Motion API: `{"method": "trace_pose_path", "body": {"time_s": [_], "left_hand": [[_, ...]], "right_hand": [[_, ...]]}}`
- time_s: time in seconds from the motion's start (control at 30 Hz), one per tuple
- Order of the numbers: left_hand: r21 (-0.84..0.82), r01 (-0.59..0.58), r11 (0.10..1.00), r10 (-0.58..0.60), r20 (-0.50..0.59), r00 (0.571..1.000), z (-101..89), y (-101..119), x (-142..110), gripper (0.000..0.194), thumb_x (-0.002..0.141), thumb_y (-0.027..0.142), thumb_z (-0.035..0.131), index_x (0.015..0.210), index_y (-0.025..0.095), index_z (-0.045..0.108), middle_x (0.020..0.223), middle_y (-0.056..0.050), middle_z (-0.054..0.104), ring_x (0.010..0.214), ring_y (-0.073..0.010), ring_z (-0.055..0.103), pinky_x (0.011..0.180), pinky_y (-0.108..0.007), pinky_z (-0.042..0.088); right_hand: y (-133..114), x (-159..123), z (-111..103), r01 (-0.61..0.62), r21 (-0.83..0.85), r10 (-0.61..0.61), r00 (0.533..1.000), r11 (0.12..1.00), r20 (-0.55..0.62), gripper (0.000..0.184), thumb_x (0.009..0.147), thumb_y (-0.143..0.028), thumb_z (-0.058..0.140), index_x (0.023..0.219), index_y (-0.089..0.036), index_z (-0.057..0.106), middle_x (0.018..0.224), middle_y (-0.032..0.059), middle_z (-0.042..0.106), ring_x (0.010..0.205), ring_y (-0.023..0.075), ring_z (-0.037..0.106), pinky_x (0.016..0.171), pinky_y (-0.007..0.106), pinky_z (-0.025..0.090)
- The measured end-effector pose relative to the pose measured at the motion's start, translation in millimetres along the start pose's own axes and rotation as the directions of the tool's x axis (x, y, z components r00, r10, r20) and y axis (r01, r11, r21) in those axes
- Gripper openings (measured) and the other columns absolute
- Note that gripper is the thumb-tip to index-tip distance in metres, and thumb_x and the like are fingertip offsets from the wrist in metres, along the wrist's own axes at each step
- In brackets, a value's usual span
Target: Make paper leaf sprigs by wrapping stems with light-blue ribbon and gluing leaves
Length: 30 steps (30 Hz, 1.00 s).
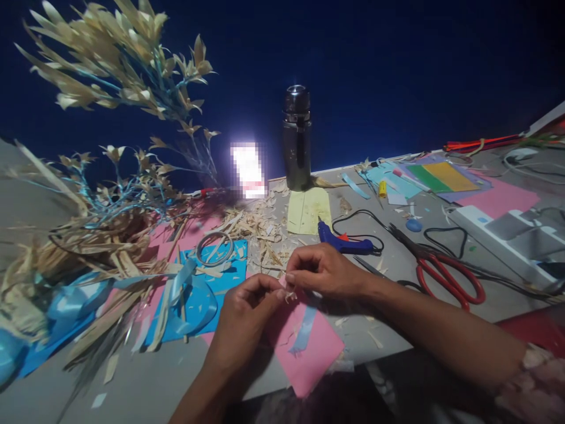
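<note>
My left hand (pixel 249 306) and my right hand (pixel 320 268) meet in front of me, each with thumb and finger pinched. A small pale curled scrap (pixel 291 296), perhaps dried husk, shows at my left fingertips. What my right fingertips pinch is too small to make out. Directly below lies a pink paper piece (pixel 324 344) with a short strip of light blue ribbon (pixel 304 331) on it. Just beyond my right hand rests a blue hot glue gun (pixel 342 240), its nozzle over a yellow paper (pixel 308 209).
Red-handled scissors (pixel 450 277) and a white tray (pixel 503 247) are on the right. A dark bottle (pixel 297 141) stands at the back, beside a bright light (pixel 249 171). Dried husk flowers (pixel 110 65), ribbon (pixel 194 309), a tape ring (pixel 215 249) and husk scraps crowd the left.
</note>
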<state>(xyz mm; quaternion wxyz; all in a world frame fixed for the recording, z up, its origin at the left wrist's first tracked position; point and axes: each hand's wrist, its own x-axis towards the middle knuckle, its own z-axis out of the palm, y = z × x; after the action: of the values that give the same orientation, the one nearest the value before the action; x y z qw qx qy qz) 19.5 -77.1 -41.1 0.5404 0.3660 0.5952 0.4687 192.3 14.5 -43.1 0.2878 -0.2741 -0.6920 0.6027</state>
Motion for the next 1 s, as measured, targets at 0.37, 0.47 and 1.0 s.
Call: {"method": "trace_pose_path", "body": {"time_s": [0.37, 0.47, 1.0], "left_hand": [[-0.167, -0.033, 0.985, 0.019, -0.086, 0.996, -5.7, -10, 7, 0.02, 0.083, 0.034, 0.074, 0.092, 0.018, 0.065, 0.067, 0.002, 0.064, 0.048, -0.0087, 0.049, 0.046, -0.021, 0.039], [-0.014, -0.109, 0.994, 0.105, -0.175, 0.979, -7.2, -15, 2, 0.02, 0.086, 0.037, 0.071, 0.092, 0.019, 0.065, 0.069, 0.002, 0.064, 0.055, -0.0107, 0.054, 0.05, -0.021, 0.043], [0.502, -0.376, 0.779, 0.464, -0.057, 0.884, -3.5, -14, -3, 0.012, 0.094, 0.027, 0.062, 0.085, 0.022, 0.066, 0.078, 0.001, 0.066, 0.068, -0.015, 0.06, 0.064, -0.026, 0.046]], "right_hand": [[6, 4, -2, -0.068, 0.028, 0.069, 0.998, 0.997, -0.01, 0.012, 0.085, -0.023, 0.065, 0.075, -0.016, 0.068, 0.07, 0.0024, 0.07, 0.063, 0.0133, 0.061, 0.056, 0.023, 0.043], [7, 5, -2, -0.078, 0.052, 0.08, 0.997, 0.996, -0.026, 0.013, 0.084, -0.024, 0.067, 0.074, -0.016, 0.068, 0.068, 0.001, 0.068, 0.058, 0.0116, 0.057, 0.053, 0.021, 0.041], [7, 4, 1, -0.14, 0.229, 0.147, 0.989, 0.963, -0.012, 0.015, 0.082, -0.027, 0.073, 0.074, -0.015, 0.068, 0.071, 0.0027, 0.072, 0.06, 0.0115, 0.06, 0.054, 0.021, 0.043]]}}
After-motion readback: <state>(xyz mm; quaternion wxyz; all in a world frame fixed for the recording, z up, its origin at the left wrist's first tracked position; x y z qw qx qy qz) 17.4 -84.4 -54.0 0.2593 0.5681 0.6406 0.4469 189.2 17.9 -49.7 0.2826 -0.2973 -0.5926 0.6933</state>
